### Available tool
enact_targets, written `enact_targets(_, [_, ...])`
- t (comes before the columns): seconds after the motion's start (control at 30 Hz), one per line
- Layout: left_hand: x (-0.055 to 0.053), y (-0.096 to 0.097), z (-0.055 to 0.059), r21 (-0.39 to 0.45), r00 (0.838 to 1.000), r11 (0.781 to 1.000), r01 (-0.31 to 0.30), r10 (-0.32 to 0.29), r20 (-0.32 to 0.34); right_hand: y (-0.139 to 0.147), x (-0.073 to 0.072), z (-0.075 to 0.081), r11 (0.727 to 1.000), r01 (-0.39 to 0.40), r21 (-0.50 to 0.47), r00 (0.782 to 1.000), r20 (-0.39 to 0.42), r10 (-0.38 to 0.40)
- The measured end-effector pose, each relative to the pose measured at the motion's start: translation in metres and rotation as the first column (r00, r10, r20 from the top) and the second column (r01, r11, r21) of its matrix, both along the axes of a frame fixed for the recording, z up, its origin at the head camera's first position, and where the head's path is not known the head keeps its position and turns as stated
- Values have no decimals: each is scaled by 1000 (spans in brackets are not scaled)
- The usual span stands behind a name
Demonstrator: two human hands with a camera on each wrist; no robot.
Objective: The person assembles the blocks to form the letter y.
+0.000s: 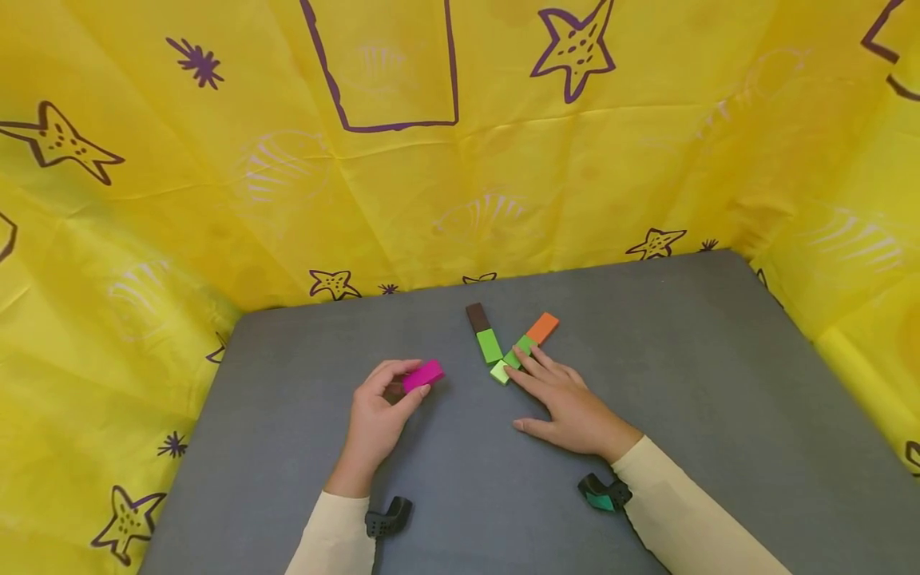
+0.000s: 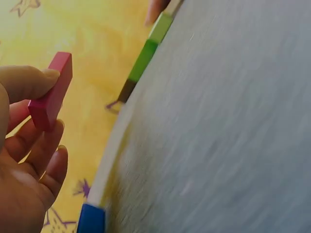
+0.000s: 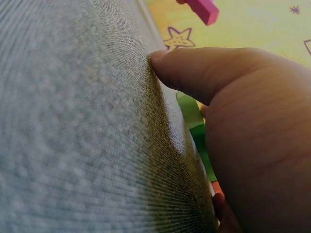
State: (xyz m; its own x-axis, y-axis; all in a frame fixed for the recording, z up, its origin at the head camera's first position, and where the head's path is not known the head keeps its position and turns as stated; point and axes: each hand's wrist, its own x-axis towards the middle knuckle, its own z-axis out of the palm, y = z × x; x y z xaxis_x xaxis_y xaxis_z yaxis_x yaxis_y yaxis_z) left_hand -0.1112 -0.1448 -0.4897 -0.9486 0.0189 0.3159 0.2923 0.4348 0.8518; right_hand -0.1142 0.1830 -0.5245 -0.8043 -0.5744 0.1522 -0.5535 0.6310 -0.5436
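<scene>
My left hand (image 1: pixel 377 415) pinches a magenta block (image 1: pixel 424 375) between thumb and fingers, left of the other blocks. The left wrist view shows the same magenta block (image 2: pixel 52 92) held away from the grey surface. My right hand (image 1: pixel 571 403) lies spread out, fingertips touching a green block (image 1: pixel 513 360) and reaching a small light green block (image 1: pixel 499 372). An orange block (image 1: pixel 543 327) continues the line beyond the green one. Another green block (image 1: pixel 489 346) and a dark brown block (image 1: pixel 477 317) form a second line, meeting the first in a V.
A grey-covered table (image 1: pixel 683 359) lies beneath the hands. Yellow patterned cloth (image 1: pixel 402 208) stands behind it and along both sides. At the lower edge of the left wrist view is a blue piece (image 2: pixel 91 218), only partly seen.
</scene>
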Motion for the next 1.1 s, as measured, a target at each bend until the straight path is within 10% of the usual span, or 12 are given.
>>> enact_targets(1.1, [13,48,-20,6,999,999,37,-37,8,-1,0,1,1000,6,-26,999,-31,-7])
